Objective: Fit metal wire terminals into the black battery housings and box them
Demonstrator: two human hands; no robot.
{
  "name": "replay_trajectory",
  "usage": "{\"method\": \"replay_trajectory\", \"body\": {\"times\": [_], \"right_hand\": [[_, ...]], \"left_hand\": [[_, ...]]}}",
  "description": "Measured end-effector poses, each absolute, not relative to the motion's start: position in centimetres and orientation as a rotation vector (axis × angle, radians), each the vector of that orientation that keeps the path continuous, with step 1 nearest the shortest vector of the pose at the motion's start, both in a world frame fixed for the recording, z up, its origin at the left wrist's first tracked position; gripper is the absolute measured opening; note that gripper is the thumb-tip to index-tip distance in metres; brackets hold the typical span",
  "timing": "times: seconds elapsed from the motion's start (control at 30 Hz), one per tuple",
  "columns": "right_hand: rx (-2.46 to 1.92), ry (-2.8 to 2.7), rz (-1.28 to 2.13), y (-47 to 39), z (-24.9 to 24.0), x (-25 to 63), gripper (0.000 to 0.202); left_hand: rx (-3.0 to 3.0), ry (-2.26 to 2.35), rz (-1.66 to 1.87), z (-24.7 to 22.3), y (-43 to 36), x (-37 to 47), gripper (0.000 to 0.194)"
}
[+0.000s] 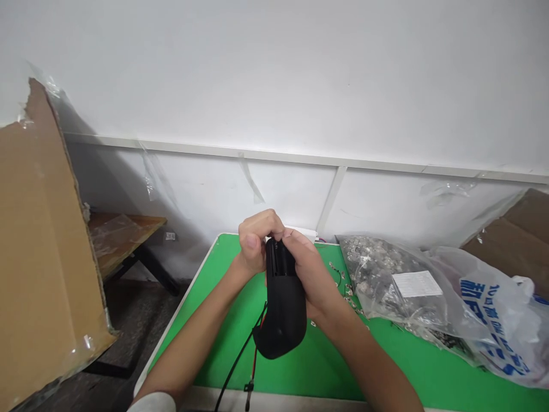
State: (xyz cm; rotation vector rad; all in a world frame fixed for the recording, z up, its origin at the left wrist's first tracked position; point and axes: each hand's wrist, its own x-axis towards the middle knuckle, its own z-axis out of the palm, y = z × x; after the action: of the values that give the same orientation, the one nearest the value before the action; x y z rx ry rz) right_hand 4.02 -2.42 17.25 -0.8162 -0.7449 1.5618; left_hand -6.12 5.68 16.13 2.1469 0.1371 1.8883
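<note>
A black rounded housing [281, 315] is held up over the green table, its open slot at the upper end showing a small coiled spring. My left hand [257, 237] is closed at the top left of the housing, fingers curled over its upper edge. Around the right side of the housing wraps my right hand [306, 266], its thumb and fingers meeting near the left fingers at the top. Anything small pinched between the fingertips is hidden. A black cable [235, 363] and a red wire hang from the housing's lower left toward the table's near edge.
Small metal parts [351, 303] lie scattered right of the hands. Clear plastic bags [386, 280] of parts and a white printed bag [506, 326] cover the table's right side. Cardboard [43, 246] stands at the left beside a wooden table [124, 237]. A white wall rises behind.
</note>
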Motion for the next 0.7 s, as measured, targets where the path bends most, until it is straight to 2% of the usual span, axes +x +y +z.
{"method": "replay_trajectory", "body": {"times": [0.2,0.43,0.6,0.7], "right_hand": [[-0.809,-0.746,1.592,-2.6,17.2,4.1,0.03],[-0.697,-0.805,1.577,-2.4,16.7,3.7,0.038],[-0.662,-0.943,1.631,-3.1,16.0,2.9,0.034],[-0.677,-1.056,1.553,-4.3,15.4,2.3,0.035]], "left_hand": [[2.271,0.168,1.92,16.1,5.6,-6.5,0.066],[2.785,-0.068,2.097,16.8,5.1,-8.9,0.061],[2.889,0.047,2.143,16.1,2.8,-11.5,0.065],[2.854,0.332,2.094,15.7,-0.1,-13.1,0.054]]}}
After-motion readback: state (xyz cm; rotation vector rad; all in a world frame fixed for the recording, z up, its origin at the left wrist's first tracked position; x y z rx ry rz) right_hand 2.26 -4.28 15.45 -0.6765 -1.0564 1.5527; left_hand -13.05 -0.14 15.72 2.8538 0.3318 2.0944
